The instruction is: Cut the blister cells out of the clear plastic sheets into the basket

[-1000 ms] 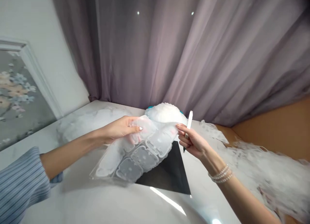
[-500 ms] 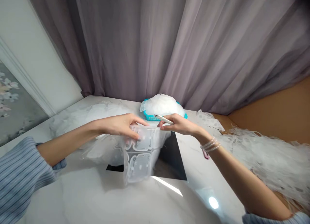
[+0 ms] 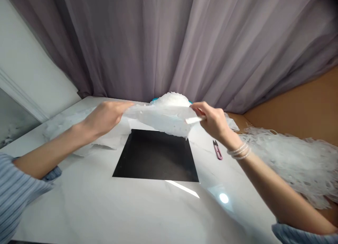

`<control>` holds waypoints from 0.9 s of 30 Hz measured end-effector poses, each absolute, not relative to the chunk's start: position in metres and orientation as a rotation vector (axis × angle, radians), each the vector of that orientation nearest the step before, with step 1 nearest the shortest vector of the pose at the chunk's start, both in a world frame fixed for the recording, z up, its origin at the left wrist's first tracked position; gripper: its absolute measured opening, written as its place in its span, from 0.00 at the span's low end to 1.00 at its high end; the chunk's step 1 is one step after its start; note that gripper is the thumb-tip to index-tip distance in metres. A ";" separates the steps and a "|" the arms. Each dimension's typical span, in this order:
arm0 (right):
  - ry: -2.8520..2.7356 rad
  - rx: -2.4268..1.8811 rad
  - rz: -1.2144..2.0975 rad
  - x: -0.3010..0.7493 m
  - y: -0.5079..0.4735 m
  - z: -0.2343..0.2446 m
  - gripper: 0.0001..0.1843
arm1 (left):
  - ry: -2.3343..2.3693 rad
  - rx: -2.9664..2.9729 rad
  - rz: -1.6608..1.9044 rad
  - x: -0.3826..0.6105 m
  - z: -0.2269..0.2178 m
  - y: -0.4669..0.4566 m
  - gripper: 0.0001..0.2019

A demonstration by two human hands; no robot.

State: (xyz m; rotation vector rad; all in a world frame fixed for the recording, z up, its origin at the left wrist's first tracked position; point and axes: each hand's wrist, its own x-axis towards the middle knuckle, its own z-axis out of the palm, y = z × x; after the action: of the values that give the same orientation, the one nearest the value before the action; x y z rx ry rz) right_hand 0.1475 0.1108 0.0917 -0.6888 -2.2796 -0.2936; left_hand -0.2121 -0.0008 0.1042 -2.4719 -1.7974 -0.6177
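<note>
Both my hands hold up a translucent white plastic sheet (image 3: 161, 118) above the far edge of a black mat (image 3: 155, 155) on the white marble table (image 3: 105, 208). My left hand (image 3: 107, 115) grips the sheet's left end with closed fingers. My right hand (image 3: 211, 120) grips the right end and also holds a thin white pen-like tool (image 3: 194, 120). The sheet sags between them and partly hides a heap of white plastic pieces (image 3: 171, 98) behind it.
Small pink snips (image 3: 218, 149) lie on the table right of the mat. A pile of white plastic scrap (image 3: 290, 159) spreads at the right by an orange surface (image 3: 298, 110). More translucent sheets (image 3: 66, 122) lie at the left. Grey curtains hang behind.
The sheet hung down over the mat half a second ago; now both hands have raised it and stretched it out flat toward the far edge. The mat and pink snips are uncovered.
</note>
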 end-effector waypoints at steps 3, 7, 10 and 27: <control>-2.440 -0.462 -0.422 0.171 0.088 0.034 0.17 | -1.685 -2.462 -0.438 -0.201 0.050 -0.026 0.27; -2.766 -0.276 -0.337 0.196 0.042 -0.033 0.17 | -1.508 -2.424 0.007 -0.187 -0.031 -0.075 0.33; -2.857 -0.437 -0.197 0.207 0.019 -0.053 0.19 | -1.476 -2.333 0.175 -0.182 -0.056 -0.098 0.33; -2.928 -0.838 -0.182 0.225 0.022 -0.048 0.36 | -1.546 -2.363 0.152 -0.162 -0.048 -0.102 0.34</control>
State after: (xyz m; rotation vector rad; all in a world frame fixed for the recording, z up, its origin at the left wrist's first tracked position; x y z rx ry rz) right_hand 0.2253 0.0215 -0.0483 -0.8382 -2.9281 -0.1818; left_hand -0.1622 -0.1017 -0.0479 -2.3627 -1.5458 0.1519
